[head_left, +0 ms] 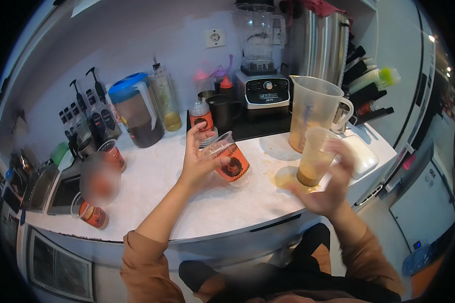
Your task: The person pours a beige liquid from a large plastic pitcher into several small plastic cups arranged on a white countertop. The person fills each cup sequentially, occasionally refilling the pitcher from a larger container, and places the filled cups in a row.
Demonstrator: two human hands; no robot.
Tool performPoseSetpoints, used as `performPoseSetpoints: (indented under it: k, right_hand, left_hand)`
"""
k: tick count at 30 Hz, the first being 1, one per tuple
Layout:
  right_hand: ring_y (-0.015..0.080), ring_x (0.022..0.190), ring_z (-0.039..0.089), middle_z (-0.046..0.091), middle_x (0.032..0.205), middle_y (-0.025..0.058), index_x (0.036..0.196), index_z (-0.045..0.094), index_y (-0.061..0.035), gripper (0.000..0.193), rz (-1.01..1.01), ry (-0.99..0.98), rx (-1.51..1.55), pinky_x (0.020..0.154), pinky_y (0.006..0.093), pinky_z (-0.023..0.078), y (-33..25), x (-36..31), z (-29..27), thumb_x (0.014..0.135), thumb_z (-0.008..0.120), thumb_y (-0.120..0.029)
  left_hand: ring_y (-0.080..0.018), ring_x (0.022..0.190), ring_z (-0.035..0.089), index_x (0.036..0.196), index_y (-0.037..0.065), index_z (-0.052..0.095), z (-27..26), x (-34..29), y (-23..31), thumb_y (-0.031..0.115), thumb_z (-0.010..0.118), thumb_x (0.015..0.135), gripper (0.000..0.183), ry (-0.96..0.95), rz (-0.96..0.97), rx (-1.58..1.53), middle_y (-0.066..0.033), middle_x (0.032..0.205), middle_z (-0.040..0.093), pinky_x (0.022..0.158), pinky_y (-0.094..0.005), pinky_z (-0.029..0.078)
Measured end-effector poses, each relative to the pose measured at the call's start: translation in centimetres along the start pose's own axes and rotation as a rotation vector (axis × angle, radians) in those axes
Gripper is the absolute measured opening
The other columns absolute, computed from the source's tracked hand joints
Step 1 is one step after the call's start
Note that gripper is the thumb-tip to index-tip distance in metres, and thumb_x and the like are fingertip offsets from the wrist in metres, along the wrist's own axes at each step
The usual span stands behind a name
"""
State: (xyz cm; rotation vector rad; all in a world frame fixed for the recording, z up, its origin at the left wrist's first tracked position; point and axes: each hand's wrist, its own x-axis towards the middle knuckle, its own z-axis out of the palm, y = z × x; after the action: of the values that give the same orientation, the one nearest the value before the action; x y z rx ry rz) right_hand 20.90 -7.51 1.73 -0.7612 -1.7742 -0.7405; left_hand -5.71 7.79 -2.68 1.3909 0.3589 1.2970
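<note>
My left hand (197,164) is closed around a clear plastic cup (235,164) with an orange printed band, tilted above the white counter (151,202). Just beyond that hand stands a stack of similar cups (201,117). On the right, a small translucent measuring cup (314,150) holds a little brown liquid at its bottom. My right hand (331,192), partly blurred by motion, is beside this cup with thumb and fingers apart. Whether it touches the cup is hard to see. Behind it is a large translucent measuring jug (314,103) with some brownish liquid.
Orange-banded cups (93,213) stand at the left, beside a blurred patch. Along the back are a blue-lidded pitcher (136,113), a tall bottle (168,103), a black mug (223,112) and a blender (262,88). A white container (361,155) sits right; spilled liquid (286,178) marks the counter.
</note>
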Motion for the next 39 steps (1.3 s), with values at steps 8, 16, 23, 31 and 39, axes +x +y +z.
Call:
performPoseSetpoints:
  k: [8, 16, 23, 31, 39]
  right_hand:
    - [0.0284, 0.122, 0.05, 0.044, 0.133, 0.0153, 0.139, 0.031, -0.0071, 0.105, 0.939, -0.045, 0.536, 0.105, 0.0421, 0.04, 5.9, -7.5, -0.8, 0.055, 0.093, -0.019]
    - [0.0256, 0.119, 0.054, 0.048, 0.128, 0.0148, 0.138, 0.033, -0.0086, 0.095, 1.012, -0.111, 0.749, 0.098, 0.0389, 0.048, 6.7, -6.4, 0.2, 0.059, 0.086, -0.007]
    - [0.0271, 0.114, 0.054, 0.046, 0.122, 0.0142, 0.135, 0.037, -0.0057, 0.09, 0.764, -0.051, 0.407, 0.096, 0.0382, 0.048, 5.4, -4.9, 2.2, 0.057, 0.082, -0.004]
    - [0.0313, 0.112, 0.049, 0.044, 0.12, 0.0148, 0.129, 0.047, -0.0055, 0.085, 0.406, -0.156, 0.014, 0.095, 0.0397, 0.044, 4.0, 0.2, 3.5, 0.052, 0.082, -0.002]
    - [0.0335, 0.118, 0.048, 0.042, 0.126, 0.015, 0.128, 0.052, -0.0084, 0.081, 0.423, -0.202, 0.045, 0.098, 0.0405, 0.044, 3.3, 2.0, 4.2, 0.053, 0.08, 0.003]
  left_hand:
    - [-0.028, 0.129, 0.046, 0.148, 0.025, 0.009, -0.1, 0.7, -1.1, -0.001, 0.089, 0.056, 0.125, -0.197, 0.063, 0.192, -0.0148, 0.139, 0.043, 0.109, -0.0472, 0.041]
    - [-0.0287, 0.134, 0.04, 0.152, 0.027, -0.008, 0.4, -0.1, -2.2, 0.008, 0.091, 0.059, 0.137, -0.39, -0.017, 0.13, -0.023, 0.143, 0.039, 0.113, -0.0452, 0.032]
    - [-0.0313, 0.133, 0.042, 0.149, 0.023, -0.015, 1.8, -0.6, -2.8, 0.013, 0.089, 0.062, 0.137, -0.202, -0.079, 0.454, -0.0241, 0.142, 0.039, 0.113, -0.0457, 0.031]
    - [-0.0312, 0.134, 0.041, 0.149, 0.018, -0.013, 0.4, -0.1, -3.4, 0.018, 0.09, 0.061, 0.135, -0.336, -0.013, 0.376, -0.0189, 0.14, 0.045, 0.114, -0.0462, 0.029]
    - [-0.0306, 0.132, 0.043, 0.15, 0.014, 0.008, 0.8, -0.2, -3.6, 0.025, 0.094, 0.056, 0.128, -0.306, -0.068, 0.407, -0.0158, 0.136, 0.048, 0.113, -0.0445, 0.031]
